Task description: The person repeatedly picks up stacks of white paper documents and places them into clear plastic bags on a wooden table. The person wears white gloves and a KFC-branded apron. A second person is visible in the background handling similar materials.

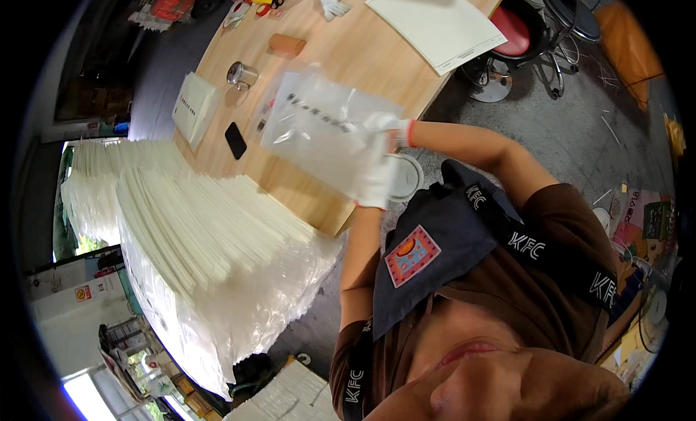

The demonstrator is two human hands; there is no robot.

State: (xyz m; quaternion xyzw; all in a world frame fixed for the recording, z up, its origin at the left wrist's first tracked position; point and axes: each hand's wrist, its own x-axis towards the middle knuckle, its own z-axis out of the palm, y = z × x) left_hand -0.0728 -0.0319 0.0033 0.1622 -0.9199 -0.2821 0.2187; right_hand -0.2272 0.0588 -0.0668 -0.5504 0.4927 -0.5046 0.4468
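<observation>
Standing left of the left hand (375, 178), a tall stack of white sheets (210, 229) hides part of the surface (290, 187); a black phone (235, 140) and glass jar (241, 74) sit ahead-left. Large white sheets (435, 26) lie beyond the right hand (389, 126). Leftward from both gloved hands, touching them, spreads a clear plastic bag (312, 149); blur leaves me unable to tell their grip.

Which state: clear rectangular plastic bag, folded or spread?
Spread: the bag shows as a broad, glossy sheet over the light wooden table, white-gloved left hand and right hand at its edge.
</observation>
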